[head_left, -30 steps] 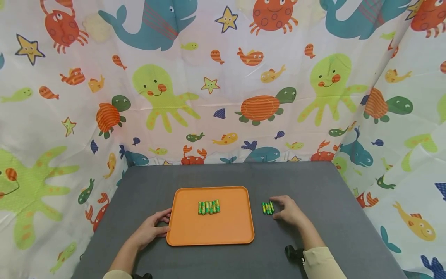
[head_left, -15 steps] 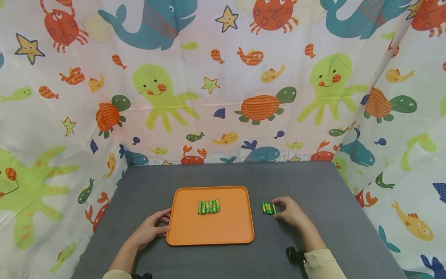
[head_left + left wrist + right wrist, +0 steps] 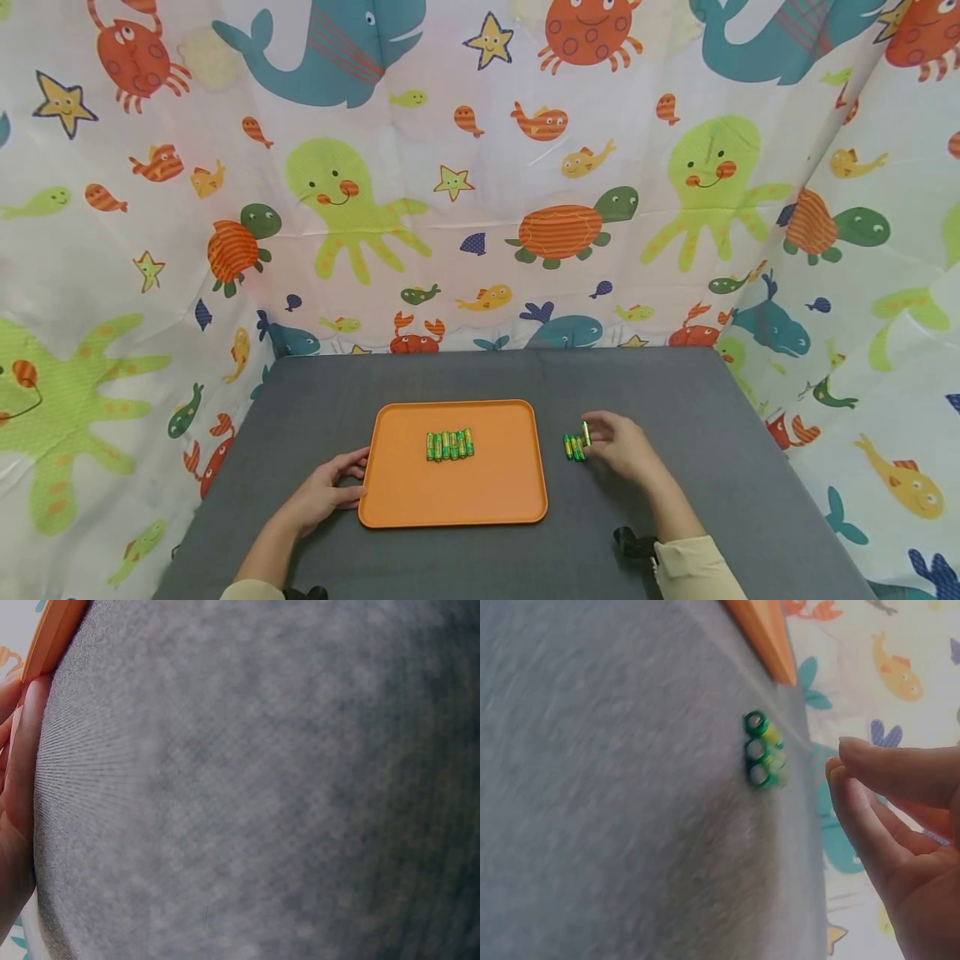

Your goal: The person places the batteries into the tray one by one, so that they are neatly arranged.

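Note:
My right hand [image 3: 618, 446] pinches a small green-and-yellow battery [image 3: 587, 432], tilted up just above the table. Three similar batteries [image 3: 574, 447] lie side by side left of that hand; the right wrist view shows the round ends of these batteries [image 3: 757, 750]. There the thumb and fingers [image 3: 855, 795] come together, and the pinched battery is hidden. An orange tray [image 3: 453, 500] bears a row of several matching batteries [image 3: 450, 445]. My left hand [image 3: 330, 487] touches the tray's left rim with fingers and thumb; the left wrist view shows fingertips against the tray edge [image 3: 56, 634].
The tray stands on a grey cloth-covered table [image 3: 465, 567]. A curtain [image 3: 480, 317] printed with sea animals hangs behind the table and along both sides. A dark device [image 3: 633, 544] is worn at the right wrist.
A fourth battery, lined up with the other three half a second ago, is now raised in my right hand's pinch. My left hand and the tray have stayed in place.

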Tool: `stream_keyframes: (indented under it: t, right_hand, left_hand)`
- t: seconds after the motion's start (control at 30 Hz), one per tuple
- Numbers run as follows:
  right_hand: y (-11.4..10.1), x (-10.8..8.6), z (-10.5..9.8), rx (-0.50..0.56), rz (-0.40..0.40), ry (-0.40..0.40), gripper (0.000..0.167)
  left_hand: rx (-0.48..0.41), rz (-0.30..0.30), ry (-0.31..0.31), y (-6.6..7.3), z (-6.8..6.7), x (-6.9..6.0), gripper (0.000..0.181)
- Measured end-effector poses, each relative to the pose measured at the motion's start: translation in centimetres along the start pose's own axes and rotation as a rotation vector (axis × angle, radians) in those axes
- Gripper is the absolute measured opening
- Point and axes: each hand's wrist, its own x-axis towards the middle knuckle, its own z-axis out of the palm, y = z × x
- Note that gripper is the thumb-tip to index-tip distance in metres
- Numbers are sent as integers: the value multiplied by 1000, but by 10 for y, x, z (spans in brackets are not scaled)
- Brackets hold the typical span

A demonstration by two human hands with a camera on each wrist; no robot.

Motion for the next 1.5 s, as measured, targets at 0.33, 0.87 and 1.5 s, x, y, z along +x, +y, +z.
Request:
stream_keyframes:
  t: [0.33, 0.87, 1.5]
  right_hand:
    - [-24, 2, 4, 38, -34, 5, 49]
    - [-60, 5, 24, 92, -19, -7, 49]
    - [-87, 18, 61, 170, -35, -34, 49]
  left_hand:
    - [-2, 3, -13, 2, 0, -1, 74]
    - [-5, -10, 0, 0, 0, 1, 73]
    - [-4, -12, 5, 0, 0, 0, 74]
